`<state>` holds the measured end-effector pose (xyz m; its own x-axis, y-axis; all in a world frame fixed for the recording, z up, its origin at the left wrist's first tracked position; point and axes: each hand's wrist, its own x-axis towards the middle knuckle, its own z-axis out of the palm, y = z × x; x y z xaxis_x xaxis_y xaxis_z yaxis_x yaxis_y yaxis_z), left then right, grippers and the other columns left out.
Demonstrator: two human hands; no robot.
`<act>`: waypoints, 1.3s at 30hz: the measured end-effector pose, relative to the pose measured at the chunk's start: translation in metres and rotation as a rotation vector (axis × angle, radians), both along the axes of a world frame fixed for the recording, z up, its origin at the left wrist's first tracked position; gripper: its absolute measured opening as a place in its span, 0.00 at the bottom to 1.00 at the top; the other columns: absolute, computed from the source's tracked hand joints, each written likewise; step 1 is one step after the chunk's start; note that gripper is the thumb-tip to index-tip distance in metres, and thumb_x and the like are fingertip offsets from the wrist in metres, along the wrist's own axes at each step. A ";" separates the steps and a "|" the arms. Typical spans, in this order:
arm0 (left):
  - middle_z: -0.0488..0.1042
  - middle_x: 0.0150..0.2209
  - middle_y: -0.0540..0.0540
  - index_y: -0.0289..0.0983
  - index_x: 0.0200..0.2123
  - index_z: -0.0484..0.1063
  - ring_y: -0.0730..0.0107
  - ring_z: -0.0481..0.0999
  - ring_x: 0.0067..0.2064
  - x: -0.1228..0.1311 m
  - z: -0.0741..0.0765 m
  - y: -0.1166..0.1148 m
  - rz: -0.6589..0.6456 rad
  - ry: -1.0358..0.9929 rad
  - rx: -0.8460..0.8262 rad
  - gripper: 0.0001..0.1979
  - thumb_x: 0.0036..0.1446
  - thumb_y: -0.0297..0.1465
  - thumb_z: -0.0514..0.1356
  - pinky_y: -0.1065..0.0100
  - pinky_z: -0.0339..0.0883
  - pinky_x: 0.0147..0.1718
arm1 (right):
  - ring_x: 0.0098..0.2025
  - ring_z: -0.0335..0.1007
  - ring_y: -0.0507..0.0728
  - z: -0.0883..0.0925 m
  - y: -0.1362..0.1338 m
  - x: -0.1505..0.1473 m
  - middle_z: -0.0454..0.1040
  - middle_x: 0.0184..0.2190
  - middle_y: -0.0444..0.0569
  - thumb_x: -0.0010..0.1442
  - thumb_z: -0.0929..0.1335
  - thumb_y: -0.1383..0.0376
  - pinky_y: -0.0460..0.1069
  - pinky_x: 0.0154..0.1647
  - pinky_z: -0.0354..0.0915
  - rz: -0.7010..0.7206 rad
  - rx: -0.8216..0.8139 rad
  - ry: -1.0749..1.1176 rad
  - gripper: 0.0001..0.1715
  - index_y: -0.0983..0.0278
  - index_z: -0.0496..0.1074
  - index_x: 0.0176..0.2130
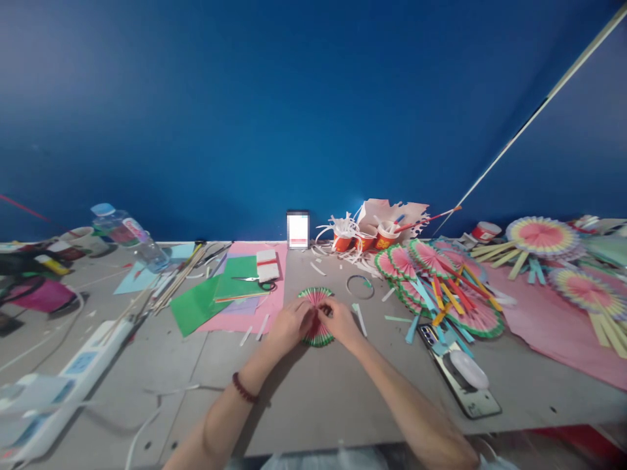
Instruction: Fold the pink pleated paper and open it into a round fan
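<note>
A round pleated paper fan, pink inside with a green rim, lies on the grey table in front of me. My left hand grips its left side, fingertips near the centre. From the right, my right hand pinches at the middle of the same fan with curled fingers. The two hands almost meet over the fan's centre and hide part of it. A dark beaded bracelet circles my left wrist.
Scissors rest on green paper to the left. Several finished fans pile up at right, near a phone. Red cups and a small screen stand at the back. A power strip lies at left.
</note>
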<state>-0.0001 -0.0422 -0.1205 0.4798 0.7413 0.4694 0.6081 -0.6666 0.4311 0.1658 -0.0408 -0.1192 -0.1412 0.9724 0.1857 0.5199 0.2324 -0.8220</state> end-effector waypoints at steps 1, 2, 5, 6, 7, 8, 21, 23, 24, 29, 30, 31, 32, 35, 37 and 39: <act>0.72 0.37 0.44 0.38 0.37 0.68 0.66 0.73 0.40 0.000 -0.001 0.000 0.000 0.000 0.020 0.07 0.64 0.28 0.50 0.64 0.69 0.39 | 0.29 0.69 0.54 0.000 0.000 0.000 0.74 0.27 0.47 0.52 0.65 0.73 0.47 0.33 0.64 -0.001 0.006 -0.014 0.07 0.65 0.73 0.30; 0.72 0.41 0.43 0.38 0.39 0.68 0.65 0.73 0.42 0.001 -0.001 0.001 0.003 0.000 0.039 0.07 0.64 0.28 0.50 0.63 0.69 0.41 | 0.29 0.69 0.54 0.000 -0.001 0.000 0.74 0.28 0.47 0.51 0.65 0.74 0.47 0.33 0.64 -0.001 0.017 -0.031 0.08 0.65 0.73 0.30; 0.72 0.48 0.41 0.39 0.41 0.69 0.64 0.73 0.47 0.001 0.002 0.000 0.010 -0.021 0.057 0.08 0.64 0.27 0.51 0.62 0.70 0.44 | 0.30 0.68 0.54 0.000 -0.001 -0.001 0.74 0.28 0.47 0.50 0.65 0.74 0.48 0.35 0.64 -0.001 0.050 -0.075 0.09 0.64 0.73 0.30; 0.72 0.47 0.41 0.39 0.41 0.69 0.65 0.73 0.46 0.000 0.004 -0.001 0.015 -0.035 0.037 0.08 0.63 0.27 0.51 0.63 0.70 0.43 | 0.30 0.69 0.54 0.000 -0.002 -0.001 0.74 0.29 0.47 0.50 0.65 0.74 0.48 0.35 0.64 -0.003 0.057 -0.079 0.09 0.64 0.73 0.31; 0.73 0.44 0.42 0.39 0.40 0.69 0.65 0.73 0.44 0.000 0.007 -0.002 0.029 -0.049 0.003 0.08 0.63 0.28 0.51 0.63 0.69 0.42 | 0.30 0.69 0.54 0.000 -0.002 -0.001 0.74 0.29 0.47 0.51 0.65 0.74 0.48 0.35 0.65 -0.008 0.062 -0.075 0.09 0.64 0.73 0.31; 0.74 0.41 0.43 0.39 0.40 0.69 0.66 0.74 0.42 -0.001 0.011 -0.003 0.058 -0.064 -0.038 0.07 0.63 0.28 0.52 0.64 0.69 0.40 | 0.30 0.69 0.54 -0.001 -0.002 -0.001 0.74 0.29 0.47 0.51 0.65 0.73 0.48 0.35 0.65 -0.017 0.064 -0.065 0.08 0.64 0.73 0.31; 0.74 0.34 0.45 0.38 0.33 0.76 0.68 0.74 0.36 -0.004 0.003 -0.001 0.169 0.047 -0.246 0.08 0.60 0.29 0.56 0.70 0.63 0.33 | 0.28 0.68 0.54 -0.002 -0.002 -0.001 0.73 0.28 0.48 0.56 0.66 0.67 0.47 0.31 0.65 -0.031 0.077 -0.016 0.05 0.63 0.72 0.30; 0.73 0.32 0.46 0.37 0.33 0.75 0.67 0.73 0.34 -0.003 0.004 -0.002 0.180 0.070 -0.187 0.09 0.60 0.29 0.55 0.70 0.62 0.32 | 0.29 0.69 0.54 -0.002 -0.002 -0.001 0.74 0.28 0.48 0.56 0.66 0.68 0.47 0.31 0.65 -0.039 0.081 -0.039 0.04 0.63 0.71 0.30; 0.73 0.32 0.46 0.37 0.32 0.75 0.67 0.72 0.34 -0.002 0.006 -0.003 0.179 0.085 -0.145 0.09 0.61 0.30 0.55 0.69 0.62 0.32 | 0.29 0.69 0.55 -0.002 -0.002 -0.001 0.73 0.28 0.48 0.55 0.66 0.69 0.48 0.32 0.65 -0.040 0.083 -0.053 0.04 0.63 0.71 0.30; 0.72 0.32 0.44 0.37 0.31 0.71 0.64 0.71 0.35 0.000 0.013 -0.007 0.150 0.167 0.033 0.08 0.61 0.28 0.54 0.66 0.61 0.34 | 0.29 0.68 0.55 -0.001 -0.004 -0.002 0.73 0.27 0.47 0.55 0.66 0.70 0.48 0.32 0.64 -0.045 0.084 -0.087 0.05 0.64 0.70 0.29; 0.72 0.32 0.44 0.37 0.31 0.70 0.64 0.71 0.35 0.000 0.013 -0.007 0.154 0.177 0.039 0.07 0.61 0.28 0.54 0.66 0.61 0.33 | 0.29 0.68 0.54 -0.001 -0.004 -0.002 0.72 0.27 0.47 0.55 0.66 0.71 0.48 0.32 0.64 -0.048 0.086 -0.090 0.05 0.64 0.70 0.29; 0.72 0.32 0.44 0.37 0.31 0.70 0.64 0.70 0.35 0.000 0.013 -0.007 0.159 0.181 0.036 0.07 0.60 0.28 0.54 0.65 0.60 0.33 | 0.29 0.68 0.54 -0.001 -0.004 -0.002 0.72 0.27 0.47 0.55 0.66 0.71 0.48 0.33 0.64 -0.053 0.087 -0.091 0.04 0.64 0.70 0.29; 0.71 0.31 0.44 0.37 0.31 0.69 0.64 0.70 0.34 -0.001 0.012 -0.007 0.167 0.181 0.030 0.07 0.60 0.28 0.54 0.65 0.60 0.33 | 0.29 0.68 0.54 -0.001 -0.004 -0.002 0.72 0.27 0.47 0.55 0.66 0.71 0.48 0.33 0.64 -0.057 0.086 -0.091 0.04 0.64 0.70 0.29; 0.71 0.31 0.45 0.38 0.30 0.69 0.64 0.70 0.34 -0.003 0.011 -0.005 0.182 0.157 0.006 0.06 0.59 0.29 0.55 0.65 0.60 0.33 | 0.29 0.68 0.55 -0.002 -0.003 -0.001 0.72 0.27 0.47 0.55 0.66 0.70 0.48 0.32 0.64 -0.069 0.072 -0.090 0.04 0.63 0.70 0.29; 0.72 0.31 0.45 0.38 0.31 0.69 0.64 0.70 0.35 -0.003 0.012 -0.005 0.181 0.124 -0.004 0.05 0.59 0.30 0.56 0.65 0.61 0.34 | 0.29 0.68 0.55 -0.001 -0.003 -0.001 0.72 0.27 0.47 0.55 0.66 0.70 0.48 0.32 0.63 -0.068 0.070 -0.099 0.04 0.63 0.70 0.29; 0.72 0.31 0.45 0.38 0.31 0.69 0.64 0.71 0.36 -0.003 0.012 -0.005 0.159 0.087 -0.005 0.05 0.60 0.30 0.56 0.65 0.62 0.35 | 0.29 0.68 0.55 0.000 -0.004 -0.001 0.72 0.27 0.47 0.54 0.66 0.71 0.48 0.33 0.63 -0.061 0.069 -0.110 0.04 0.63 0.70 0.29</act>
